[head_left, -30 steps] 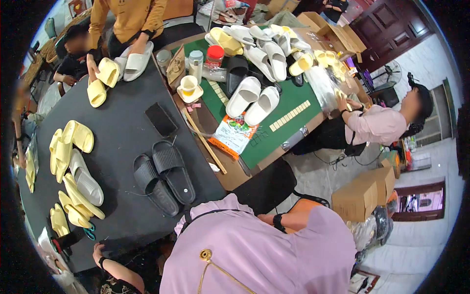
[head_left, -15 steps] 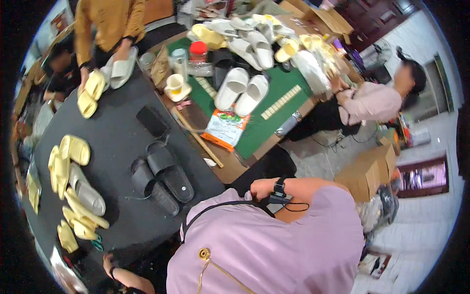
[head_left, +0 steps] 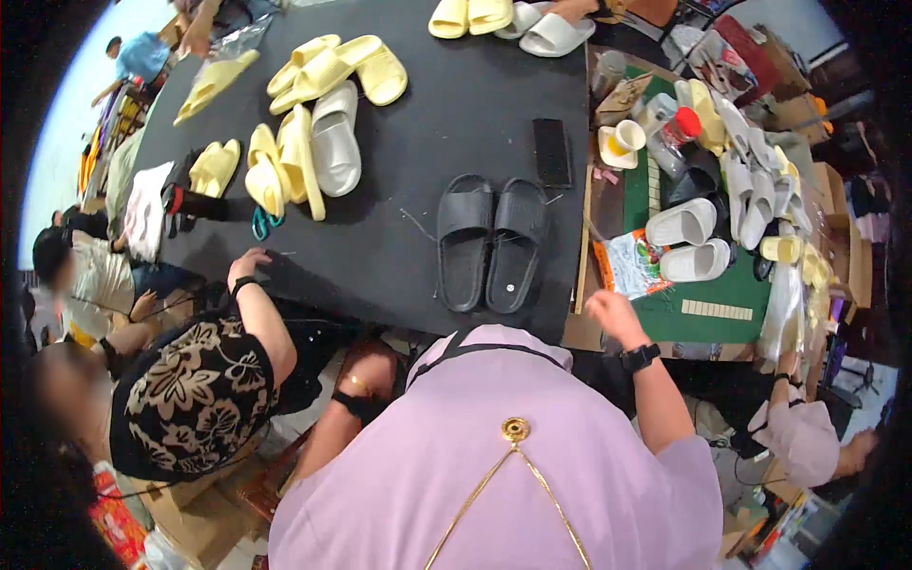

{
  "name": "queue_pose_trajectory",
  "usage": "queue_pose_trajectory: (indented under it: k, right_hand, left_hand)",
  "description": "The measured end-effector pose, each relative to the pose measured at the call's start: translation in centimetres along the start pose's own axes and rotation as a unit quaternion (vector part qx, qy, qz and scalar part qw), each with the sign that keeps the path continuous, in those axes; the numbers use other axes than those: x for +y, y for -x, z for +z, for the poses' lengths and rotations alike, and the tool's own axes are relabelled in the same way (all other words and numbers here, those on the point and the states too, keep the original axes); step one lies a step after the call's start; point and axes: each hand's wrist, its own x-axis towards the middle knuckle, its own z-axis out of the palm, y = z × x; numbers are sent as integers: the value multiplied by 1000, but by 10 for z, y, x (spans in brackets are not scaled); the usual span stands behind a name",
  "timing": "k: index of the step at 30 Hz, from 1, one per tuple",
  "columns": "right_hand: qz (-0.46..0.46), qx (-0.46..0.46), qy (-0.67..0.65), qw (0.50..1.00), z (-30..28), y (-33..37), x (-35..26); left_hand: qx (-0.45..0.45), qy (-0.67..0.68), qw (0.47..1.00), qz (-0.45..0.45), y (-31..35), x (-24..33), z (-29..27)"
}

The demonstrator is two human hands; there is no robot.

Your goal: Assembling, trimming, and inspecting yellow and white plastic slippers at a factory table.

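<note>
The person wears a lilac short-sleeved top (head_left: 532, 475) with a thin gold cord and round gold button at the chest (head_left: 516, 429). A black wristwatch (head_left: 639, 357) circles the right wrist.

I see a pair of black slippers (head_left: 492, 242) with a matt, rubbery foam look, lying on a table (head_left: 446, 104) covered in dull black sheet. The yellow slippers (head_left: 328, 68) and white slippers (head_left: 686, 239) look like the same soft matt foam. A green mat (head_left: 717, 328) seems felt-like and matt. The printed packet (head_left: 631, 266) is glossy plastic. The phone (head_left: 552, 151) has a smooth dark shine. My shirt (head_left: 532, 475) is smooth lilac cloth, crossed by a gold-coloured metal-looking chain (head_left: 515, 432).
</note>
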Motion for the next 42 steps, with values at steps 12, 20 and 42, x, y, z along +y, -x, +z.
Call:
queue_pose_trajectory:
  k: [12,20,42]
  right_hand:
    - [102,105,-267,953,18,-184,-57]
    - [35,213,-12,976,41,-245,-47]
    - [-79,274,57,957,54,-192,-101]
  left_hand:
    - [208,-21,974,80,-117,145,7]
    - [250,-41,962,101,-182,153,22]
    - [326,-268,871,253,-199,139,45]
